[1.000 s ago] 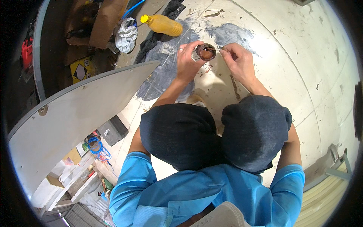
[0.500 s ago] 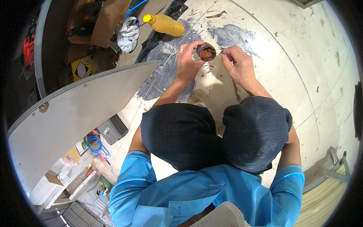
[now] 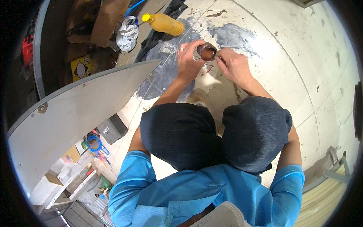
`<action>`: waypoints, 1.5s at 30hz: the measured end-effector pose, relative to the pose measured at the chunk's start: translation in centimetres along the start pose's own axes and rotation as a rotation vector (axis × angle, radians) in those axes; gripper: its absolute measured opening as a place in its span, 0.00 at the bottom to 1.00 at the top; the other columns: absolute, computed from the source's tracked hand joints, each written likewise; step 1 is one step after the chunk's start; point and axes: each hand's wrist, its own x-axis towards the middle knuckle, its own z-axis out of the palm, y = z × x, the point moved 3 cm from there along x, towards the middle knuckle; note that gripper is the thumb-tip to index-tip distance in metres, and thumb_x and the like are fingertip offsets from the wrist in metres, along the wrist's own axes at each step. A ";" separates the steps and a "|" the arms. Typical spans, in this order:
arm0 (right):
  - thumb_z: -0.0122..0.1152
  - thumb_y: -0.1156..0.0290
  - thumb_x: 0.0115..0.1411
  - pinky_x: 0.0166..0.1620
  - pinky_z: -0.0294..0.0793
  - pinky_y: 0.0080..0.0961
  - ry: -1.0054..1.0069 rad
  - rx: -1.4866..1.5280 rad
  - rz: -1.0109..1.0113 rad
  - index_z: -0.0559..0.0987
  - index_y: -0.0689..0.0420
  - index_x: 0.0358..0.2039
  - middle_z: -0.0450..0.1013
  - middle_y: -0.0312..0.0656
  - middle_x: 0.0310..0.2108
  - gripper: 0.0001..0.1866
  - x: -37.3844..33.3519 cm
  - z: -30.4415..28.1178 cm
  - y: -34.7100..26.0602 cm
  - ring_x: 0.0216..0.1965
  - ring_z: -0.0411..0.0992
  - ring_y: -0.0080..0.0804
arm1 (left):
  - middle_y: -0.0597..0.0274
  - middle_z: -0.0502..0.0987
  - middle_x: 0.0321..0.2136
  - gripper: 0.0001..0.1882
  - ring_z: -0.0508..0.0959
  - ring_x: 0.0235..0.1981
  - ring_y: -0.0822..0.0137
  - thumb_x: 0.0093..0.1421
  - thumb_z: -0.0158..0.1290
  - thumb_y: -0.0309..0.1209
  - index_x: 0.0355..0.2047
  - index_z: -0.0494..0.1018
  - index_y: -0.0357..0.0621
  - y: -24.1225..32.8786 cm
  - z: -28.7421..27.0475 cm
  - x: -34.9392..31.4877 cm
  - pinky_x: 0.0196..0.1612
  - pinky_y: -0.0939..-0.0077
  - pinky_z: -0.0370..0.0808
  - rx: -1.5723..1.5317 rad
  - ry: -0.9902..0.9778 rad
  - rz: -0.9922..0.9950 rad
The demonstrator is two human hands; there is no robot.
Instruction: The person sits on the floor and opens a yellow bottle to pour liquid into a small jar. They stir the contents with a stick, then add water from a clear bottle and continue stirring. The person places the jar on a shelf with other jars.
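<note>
Over the floor ahead of my knees, my left hand (image 3: pixel 187 60) grips a small dark brown cylinder (image 3: pixel 207 54) by its left side, thumb and fingers curved round it. Its round mouth faces up toward me, showing a reddish-brown inside. At the right rim, my right hand (image 3: pixel 234 66) has its fingers pinched together. Something small and thin may sit in that pinch, but the fingers hide it. Just beyond my left hand, a clear plastic bottle (image 3: pixel 166 25) of yellow-orange liquid with a yellow cap leans over on its side.
Dark grey smears (image 3: pixel 162 79) mark the pale floor (image 3: pixel 302 72) beneath my hands. A grey metal panel (image 3: pixel 83 109) juts in from the left. Behind it stand a black case (image 3: pixel 112 129) and coiled blue hose (image 3: pixel 97 148). A white crumpled bag (image 3: pixel 127 34) lies by the cardboard (image 3: pixel 109 22).
My right hand has moved left, from just apart to the cylinder's right rim. The cylinder has turned slightly in my left hand, which stays nearly in place.
</note>
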 end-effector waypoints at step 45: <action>0.70 0.74 0.65 0.30 0.78 0.27 0.185 0.041 0.036 0.83 0.60 0.38 0.79 0.43 0.31 0.05 -0.9 -0.5 0.5 0.27 0.79 0.32 | 0.63 0.85 0.48 0.33 0.78 0.51 0.55 0.45 0.76 0.29 0.54 0.78 0.48 -0.4 0.8 -0.2 0.58 0.59 0.70 -0.068 -0.025 -0.139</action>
